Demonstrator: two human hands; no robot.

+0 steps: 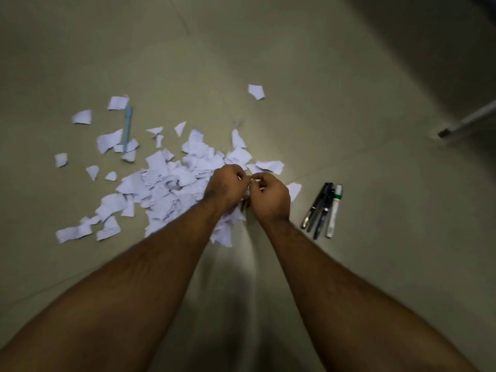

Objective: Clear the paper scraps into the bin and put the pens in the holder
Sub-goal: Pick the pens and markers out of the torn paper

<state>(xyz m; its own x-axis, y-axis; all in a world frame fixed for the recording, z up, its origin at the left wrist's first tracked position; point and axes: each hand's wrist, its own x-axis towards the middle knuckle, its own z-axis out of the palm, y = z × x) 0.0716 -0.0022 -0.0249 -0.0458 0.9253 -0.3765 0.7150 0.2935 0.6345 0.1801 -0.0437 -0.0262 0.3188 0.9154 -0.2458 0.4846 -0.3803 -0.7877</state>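
two bare forearms reach out from the bottom of the shot, and the left hand [226,185] and right hand [271,196] meet over the near edge of the paper scraps [171,183], fingers curled in toward each other. looks like they're pinching at a bit of paper between them but honestly i can't tell if either one really has hold of anything. the scraps are torn white pieces with ragged edges, some with faint ruled lines, heaped thick in the middle and thinning out to loose bits on the left and one lone scrap [256,91] further back. a pale blue pen [127,127] lies among the left-hand bits, partly under paper. just right of the hands, a bunch of dark pens [318,210] lies side by side with a white marker [334,210] with a green band. it's all on a smooth beige floor [389,264], lots of bare space around the pile.
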